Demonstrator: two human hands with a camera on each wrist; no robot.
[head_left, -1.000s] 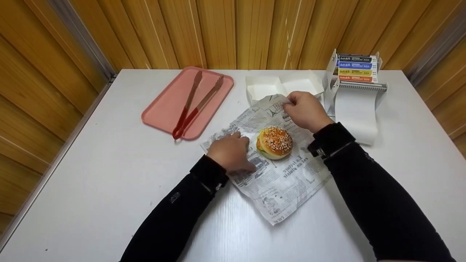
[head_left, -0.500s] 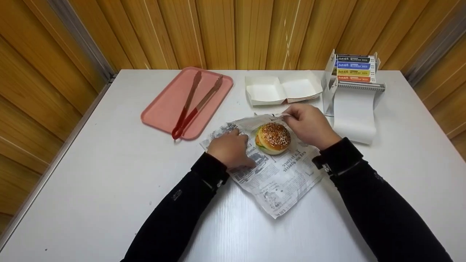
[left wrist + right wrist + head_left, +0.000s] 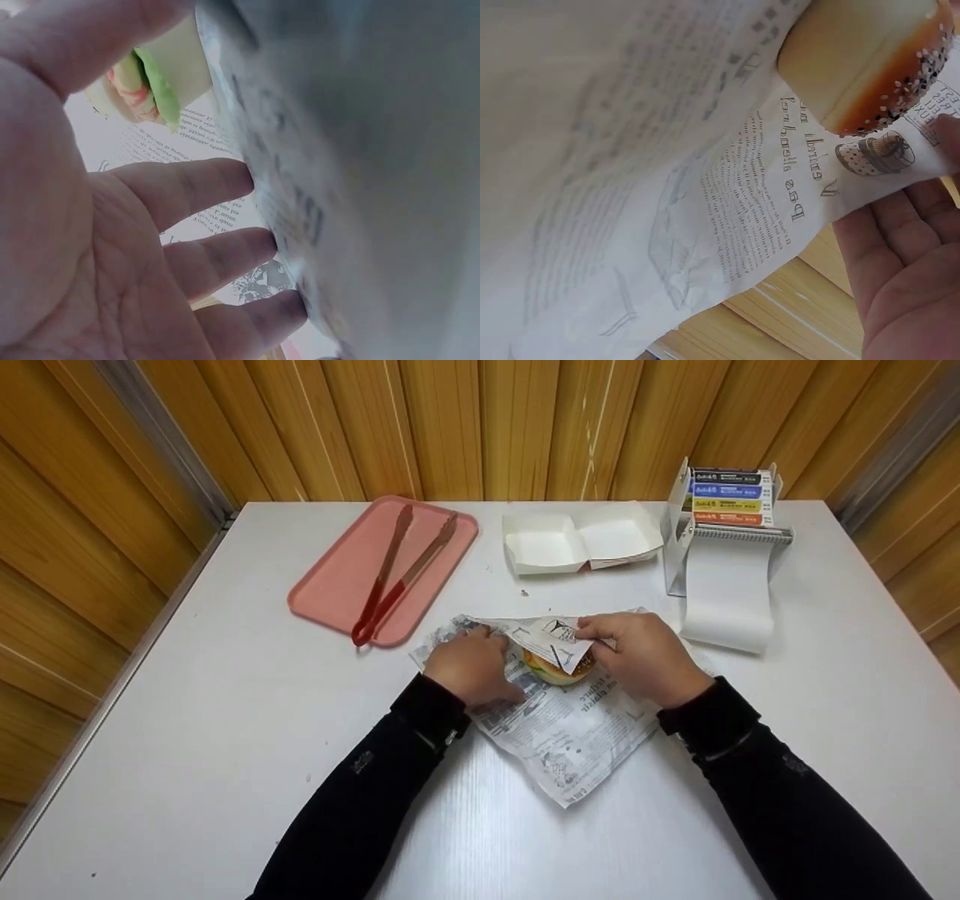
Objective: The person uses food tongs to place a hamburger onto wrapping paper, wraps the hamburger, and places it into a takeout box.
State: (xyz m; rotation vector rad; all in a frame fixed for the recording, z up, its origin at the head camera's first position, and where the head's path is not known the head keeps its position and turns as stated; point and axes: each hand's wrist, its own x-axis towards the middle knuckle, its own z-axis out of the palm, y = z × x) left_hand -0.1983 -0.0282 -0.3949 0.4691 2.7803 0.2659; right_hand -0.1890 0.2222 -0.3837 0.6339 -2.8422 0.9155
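Observation:
A sesame-topped burger (image 3: 551,673) sits on a sheet of newsprint-patterned wrapping paper (image 3: 581,742). The paper's far corner is folded toward the person and covers much of the bun. My right hand (image 3: 651,656) pinches that corner between thumb and fingers above the burger. On the left part of the sheet rests my left hand (image 3: 471,669), its fingers spread. In the left wrist view, those fingers (image 3: 202,187) touch the paper, with lettuce and filling (image 3: 154,86) behind the thumb. Seeded bun (image 3: 877,67) shows against the raised paper in the right wrist view.
Behind the paper stands an open white box (image 3: 544,547) with two halves. Red-handled tongs (image 3: 390,585) lie on a pink tray (image 3: 330,577) at back left. A dispenser (image 3: 675,559) at back right holds coloured boxes and a hanging white sheet (image 3: 727,592).
My right hand has drawn the far corner of the wrapping paper toward the person and down over the burger. My left hand has stayed in place on the sheet.

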